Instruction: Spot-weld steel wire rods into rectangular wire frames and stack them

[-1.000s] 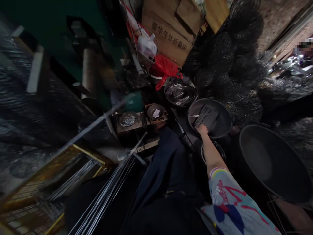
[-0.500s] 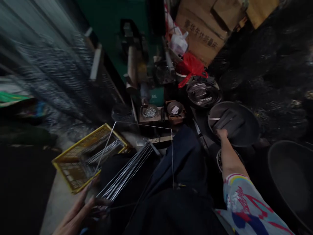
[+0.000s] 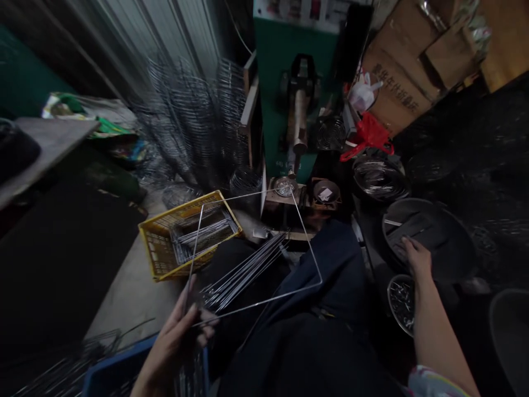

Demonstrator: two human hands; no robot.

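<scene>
Your left hand (image 3: 176, 342), at the lower centre-left of the frame, pinches one corner of a bent wire frame (image 3: 308, 248) between thumb and fingers; the frame spans up toward the centre, above a bundle of straight rods (image 3: 243, 270) lying across your lap. Your right hand (image 3: 417, 256), at right of centre, rests on flat dark metal strips (image 3: 409, 226) inside a round black pan (image 3: 454, 259); whether it grips them cannot be determined. A yellow crate (image 3: 159, 251) stands left of centre.

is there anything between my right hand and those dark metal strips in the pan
Nothing visible. The right hand already rests on the dark metal strips inside the dark pan, fingers touching the bundle's near end.
</scene>
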